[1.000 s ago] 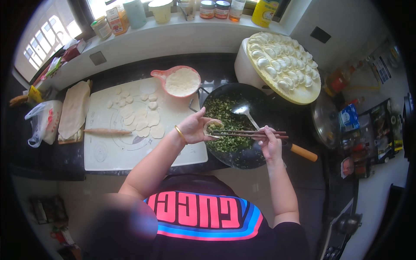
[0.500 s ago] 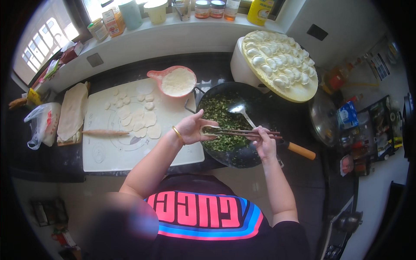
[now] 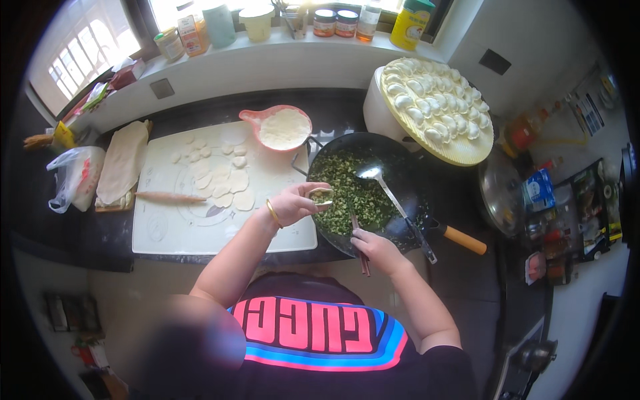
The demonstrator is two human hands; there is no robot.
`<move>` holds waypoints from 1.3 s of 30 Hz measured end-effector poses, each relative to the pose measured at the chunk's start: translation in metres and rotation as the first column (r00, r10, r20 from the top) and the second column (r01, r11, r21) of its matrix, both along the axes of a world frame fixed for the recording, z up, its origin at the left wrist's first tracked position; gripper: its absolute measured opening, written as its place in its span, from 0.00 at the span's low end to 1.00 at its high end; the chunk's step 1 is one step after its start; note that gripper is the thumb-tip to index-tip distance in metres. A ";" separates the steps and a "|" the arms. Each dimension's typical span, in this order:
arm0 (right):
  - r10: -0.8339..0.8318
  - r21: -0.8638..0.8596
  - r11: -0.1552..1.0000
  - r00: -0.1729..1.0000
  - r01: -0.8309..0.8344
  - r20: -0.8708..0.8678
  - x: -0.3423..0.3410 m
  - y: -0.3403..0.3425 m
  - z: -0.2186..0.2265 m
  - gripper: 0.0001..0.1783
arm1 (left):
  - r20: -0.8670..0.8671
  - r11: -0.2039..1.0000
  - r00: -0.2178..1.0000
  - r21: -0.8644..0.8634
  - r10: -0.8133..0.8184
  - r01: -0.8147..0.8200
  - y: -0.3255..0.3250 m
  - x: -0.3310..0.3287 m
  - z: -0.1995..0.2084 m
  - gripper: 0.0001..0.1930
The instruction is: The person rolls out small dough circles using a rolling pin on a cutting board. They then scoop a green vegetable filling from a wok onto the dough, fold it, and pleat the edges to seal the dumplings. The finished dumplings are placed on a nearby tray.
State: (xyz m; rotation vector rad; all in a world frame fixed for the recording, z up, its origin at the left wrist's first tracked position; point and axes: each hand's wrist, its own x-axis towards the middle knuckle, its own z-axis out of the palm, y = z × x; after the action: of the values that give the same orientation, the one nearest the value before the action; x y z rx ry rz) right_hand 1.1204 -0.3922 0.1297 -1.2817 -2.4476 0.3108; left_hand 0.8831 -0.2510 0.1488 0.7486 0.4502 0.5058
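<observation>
My left hand (image 3: 295,204) holds a dumpling wrapper (image 3: 323,195) cupped in its fingers over the left side of the wok, with green filling lying in it. In my right hand (image 3: 375,249) is a pair of brown chopsticks (image 3: 365,264); their far ends point into the chopped green filling (image 3: 347,175). This filling is heaped in a dark wok (image 3: 407,200) with a wooden handle (image 3: 465,238). A metal spoon (image 3: 393,200) rests in the wok, its handle leaning on the near right rim.
Left of the wok lies a white mat (image 3: 157,233) with round wrappers (image 3: 230,180), small dough pieces and a rolling pin (image 3: 171,198). A pink bowl of flour (image 3: 285,128) stands at the mat's far edge. Many dumplings cover a yellow round tray (image 3: 460,152) at the far right.
The chopsticks have swung from lying level at the wrapper to pointing down into the filling, and my right hand has moved nearer and left. Filling now shows in the wrapper.
</observation>
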 end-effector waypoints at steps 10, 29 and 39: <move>-0.497 -0.539 0.835 0.575 0.113 -0.650 -0.031 0.005 0.037 0.29 | -0.007 0.994 0.997 0.086 0.074 -0.073 -0.056 0.027 0.020 0.33; -0.472 -0.038 0.878 0.847 0.478 -0.243 0.017 -0.016 0.036 0.28 | -0.015 0.969 0.999 0.245 0.041 -0.036 -0.101 0.037 0.059 0.25; -0.365 -0.357 0.927 0.514 0.119 -0.777 0.000 -0.008 0.052 0.17 | -0.156 0.902 0.977 0.426 0.149 -0.070 -0.101 0.059 0.055 0.19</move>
State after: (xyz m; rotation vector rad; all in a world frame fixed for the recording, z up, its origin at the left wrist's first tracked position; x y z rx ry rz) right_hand 1.1200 -0.4005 0.1817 -1.1580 -1.3951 0.9502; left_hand 0.9420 -0.3523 0.2042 1.1979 0.5674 0.6527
